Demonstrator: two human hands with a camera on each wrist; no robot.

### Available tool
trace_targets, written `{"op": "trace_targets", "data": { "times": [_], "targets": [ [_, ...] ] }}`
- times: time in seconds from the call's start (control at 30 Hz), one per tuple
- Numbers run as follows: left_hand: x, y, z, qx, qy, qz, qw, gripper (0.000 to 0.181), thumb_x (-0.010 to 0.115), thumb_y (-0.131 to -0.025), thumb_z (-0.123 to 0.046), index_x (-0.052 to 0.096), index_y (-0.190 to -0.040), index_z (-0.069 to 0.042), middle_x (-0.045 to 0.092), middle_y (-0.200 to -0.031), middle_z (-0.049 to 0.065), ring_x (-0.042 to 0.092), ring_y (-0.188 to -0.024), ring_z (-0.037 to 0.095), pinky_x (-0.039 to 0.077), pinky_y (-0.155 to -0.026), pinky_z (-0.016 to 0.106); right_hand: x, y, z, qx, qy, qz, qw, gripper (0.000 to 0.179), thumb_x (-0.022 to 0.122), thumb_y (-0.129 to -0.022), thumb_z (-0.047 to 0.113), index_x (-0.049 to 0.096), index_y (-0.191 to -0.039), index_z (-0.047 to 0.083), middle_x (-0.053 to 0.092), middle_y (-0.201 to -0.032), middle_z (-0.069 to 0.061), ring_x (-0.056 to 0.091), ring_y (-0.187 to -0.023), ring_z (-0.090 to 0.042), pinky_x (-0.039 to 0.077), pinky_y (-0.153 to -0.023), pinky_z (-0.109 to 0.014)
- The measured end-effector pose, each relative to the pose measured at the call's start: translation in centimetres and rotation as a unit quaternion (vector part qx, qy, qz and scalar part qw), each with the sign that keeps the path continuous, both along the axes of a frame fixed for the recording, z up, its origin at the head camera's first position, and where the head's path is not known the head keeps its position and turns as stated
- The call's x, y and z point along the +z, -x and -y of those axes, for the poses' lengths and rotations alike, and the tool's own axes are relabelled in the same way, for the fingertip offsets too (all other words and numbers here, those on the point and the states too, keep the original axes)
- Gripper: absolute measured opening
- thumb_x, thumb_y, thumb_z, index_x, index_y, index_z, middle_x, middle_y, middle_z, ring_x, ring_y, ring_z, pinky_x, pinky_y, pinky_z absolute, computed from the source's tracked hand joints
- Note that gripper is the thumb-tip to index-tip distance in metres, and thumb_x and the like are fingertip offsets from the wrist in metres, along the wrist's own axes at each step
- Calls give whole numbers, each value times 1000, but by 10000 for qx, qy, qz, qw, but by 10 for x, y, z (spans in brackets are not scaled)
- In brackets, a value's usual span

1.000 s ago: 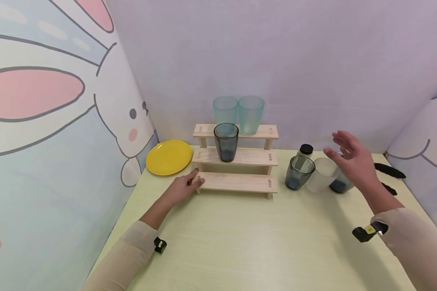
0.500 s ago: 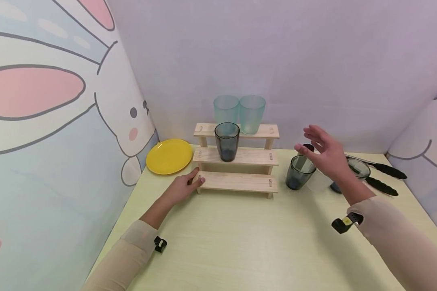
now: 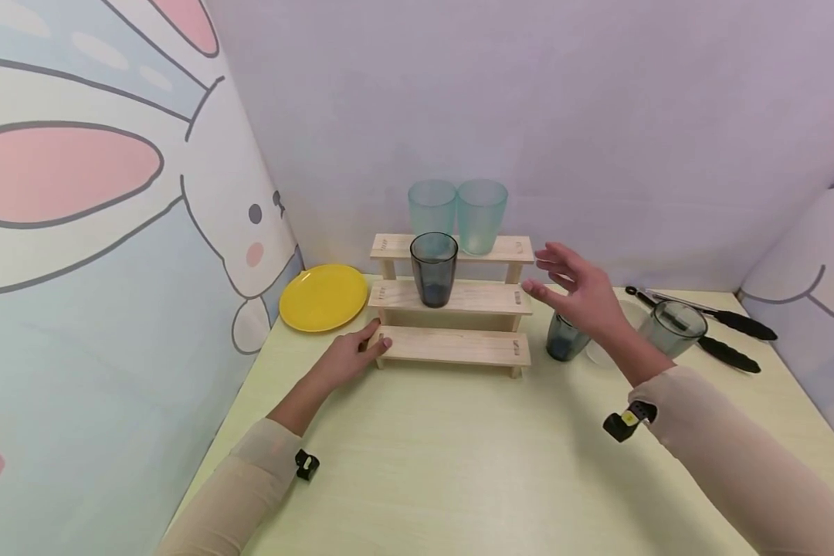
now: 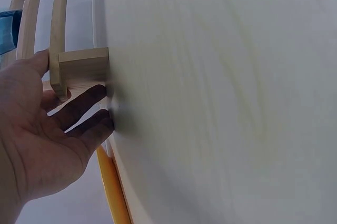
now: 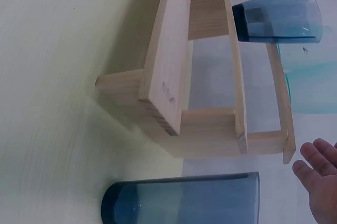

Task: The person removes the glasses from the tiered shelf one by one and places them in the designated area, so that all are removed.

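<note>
A three-step wooden rack [image 3: 452,345] stands on the table. My left hand [image 3: 347,357] holds the left end of its lowest step, thumb on top; in the left wrist view, the other fingers [image 4: 87,103] reach beside and below that end. One smoky grey glass [image 3: 434,272] sits on the middle step, and two teal tumblers [image 3: 483,220] stand on the top one. My right hand [image 3: 575,292] hovers near the rack's right end with fingers extended, holding nothing. Below it stands another smoky glass [image 3: 564,341], partly hidden by the hand.
A frosted clear cup [image 3: 599,355] and a third smoky glass [image 3: 672,328] stand farther right, partly behind the right arm. Two black-handled utensils [image 3: 744,325] lie beyond them. Left of the rack is a yellow plate [image 3: 323,299]. Walls border the table at the back and sides.
My right hand has moved left, from above the glasses on the right to near the rack's right end. The left hand stays on the lowest step.
</note>
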State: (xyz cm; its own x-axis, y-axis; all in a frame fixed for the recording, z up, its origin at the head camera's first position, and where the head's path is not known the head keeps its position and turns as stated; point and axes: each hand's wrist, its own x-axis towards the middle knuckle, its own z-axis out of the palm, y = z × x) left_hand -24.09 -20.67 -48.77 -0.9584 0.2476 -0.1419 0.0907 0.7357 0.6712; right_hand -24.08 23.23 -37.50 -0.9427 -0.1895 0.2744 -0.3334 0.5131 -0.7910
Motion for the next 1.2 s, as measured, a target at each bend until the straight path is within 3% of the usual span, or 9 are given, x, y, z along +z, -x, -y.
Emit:
{"op": "trace_targets", "data": {
  "times": [0.43,0.63,0.8,0.97,1.2],
  "targets": [
    [-1,-1,-1,25,32,-51,10000,87,56,-107,-71,35,-174,-20,57,-164,23,64,-117,29,56,-110,54,-7,15,47,467,79,255,9986,88,81,-103,43,38,-173,12,60,-163,-14,58,-151,-37,47,-125,-54],
    [0,-1,0,28,5,-59,10000,86,57,-108,-70,36,-174,-20,58,-163,23,62,-113,29,56,-104,50,-7,20,72,649,228,201,9974,89,83,-101,42,40,-171,8,63,-160,-12,61,-149,-35,48,-124,-51],
    [-1,0,0,16,21,-61,10000,86,57,-108,-70,36,-174,-20,57,-164,23,62,-115,29,56,-107,52,-4,23,91,771,288,188,9964,90,87,-99,37,41,-170,5,62,-161,-17,62,-148,-36,50,-122,-52],
    [-1,1,0,7,24,-34,10000,87,56,-107,-72,35,-175,-21,51,-169,21,62,-117,29,55,-111,54,-1,25,107,683,352,117,9970,91,88,-97,36,43,-169,4,61,-160,-20,61,-147,-38,52,-121,-53],
    [-2,1,0,47,16,28,10000,88,57,-106,-73,34,-175,-22,49,-170,20,62,-121,29,53,-116,57,0,33,122,406,156,90,9990,90,86,-96,47,47,-167,7,63,-154,-19,62,-143,-38,52,-120,-54]
  ]
}}
